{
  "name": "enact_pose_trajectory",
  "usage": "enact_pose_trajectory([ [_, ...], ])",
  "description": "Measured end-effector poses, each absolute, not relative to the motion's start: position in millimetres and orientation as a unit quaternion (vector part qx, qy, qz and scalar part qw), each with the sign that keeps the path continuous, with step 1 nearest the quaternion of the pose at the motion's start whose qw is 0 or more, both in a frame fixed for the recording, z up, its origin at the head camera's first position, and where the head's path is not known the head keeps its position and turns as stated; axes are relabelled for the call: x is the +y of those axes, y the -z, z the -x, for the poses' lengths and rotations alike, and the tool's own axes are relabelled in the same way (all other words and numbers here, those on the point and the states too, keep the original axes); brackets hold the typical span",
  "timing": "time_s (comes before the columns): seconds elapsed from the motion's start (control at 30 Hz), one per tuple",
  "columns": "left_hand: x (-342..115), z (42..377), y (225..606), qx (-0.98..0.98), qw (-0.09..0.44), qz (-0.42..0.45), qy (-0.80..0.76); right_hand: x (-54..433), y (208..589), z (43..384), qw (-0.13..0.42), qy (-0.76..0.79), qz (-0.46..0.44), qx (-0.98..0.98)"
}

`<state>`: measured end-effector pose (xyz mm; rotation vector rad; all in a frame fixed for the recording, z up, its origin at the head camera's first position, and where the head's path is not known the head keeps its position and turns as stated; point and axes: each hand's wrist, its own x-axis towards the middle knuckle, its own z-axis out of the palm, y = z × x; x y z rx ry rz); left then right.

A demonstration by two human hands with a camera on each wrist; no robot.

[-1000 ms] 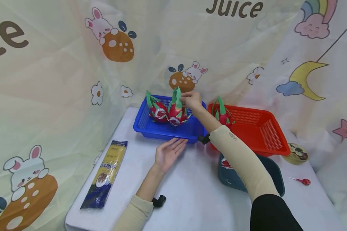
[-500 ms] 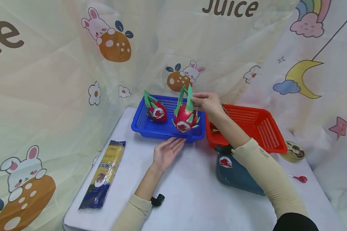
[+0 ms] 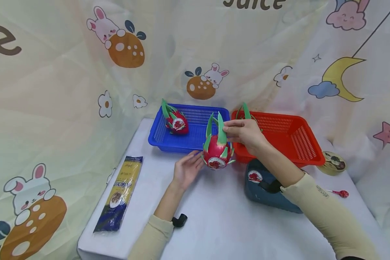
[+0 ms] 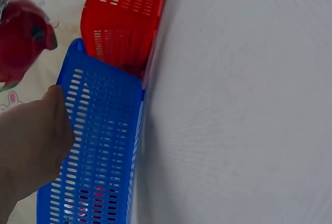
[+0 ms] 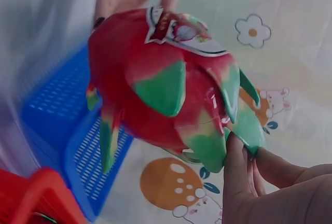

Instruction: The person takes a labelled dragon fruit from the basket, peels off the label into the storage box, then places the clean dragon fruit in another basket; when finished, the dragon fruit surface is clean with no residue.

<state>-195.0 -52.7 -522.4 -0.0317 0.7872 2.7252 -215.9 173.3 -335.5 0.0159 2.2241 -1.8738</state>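
From over the blue basket [image 3: 173, 146] to its near corner, the dragon fruit [image 3: 217, 150] has been brought, its leaf [image 3: 220, 128] pinched by the right hand [image 3: 247, 134]; the left hand [image 3: 186, 171] is held nearby, fingers extended. Should the leaf slip, the fruit could be dropped.

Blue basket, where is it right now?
In the head view, the blue basket sits near the centre, immediately left of the red basket, just beyond the left hand.
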Motion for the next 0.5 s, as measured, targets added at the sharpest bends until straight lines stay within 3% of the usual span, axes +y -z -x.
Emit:
enact_pose_trajectory([
  [0.5,-54.0,195.9,526.8,0.265,0.171,-0.029,-0.948,189.3,396.2,180.1,0.175,0.663,-0.012,0.728],
])
